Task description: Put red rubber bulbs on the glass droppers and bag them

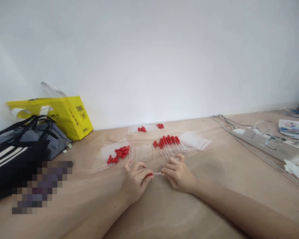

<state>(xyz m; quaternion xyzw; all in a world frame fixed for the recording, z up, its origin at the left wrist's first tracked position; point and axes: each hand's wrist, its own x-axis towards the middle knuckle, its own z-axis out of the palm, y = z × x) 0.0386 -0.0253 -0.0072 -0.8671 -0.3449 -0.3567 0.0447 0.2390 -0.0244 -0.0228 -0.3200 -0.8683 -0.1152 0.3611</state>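
Note:
My left hand [137,181] pinches a red rubber bulb [149,175], mostly covered by the fingers. My right hand [176,173] grips the clear glass dropper tube [157,174], whose visible end meets the bulb between the two hands. Just beyond the hands lies a row of bare glass tubes [143,152]. Loose red bulbs [122,151] rest on a clear zip bag to the left. Droppers with red bulbs on their tubes [170,141] lie side by side past my right hand.
Near the wall, more red bulbs [142,129] lie on a flat bag. Another clear zip bag [195,141] is at right of the droppers. A yellow bag [76,116] and a dark striped bag [20,162] stand left. At right sit a power strip [266,142] with cables and a crumpled tissue [297,170].

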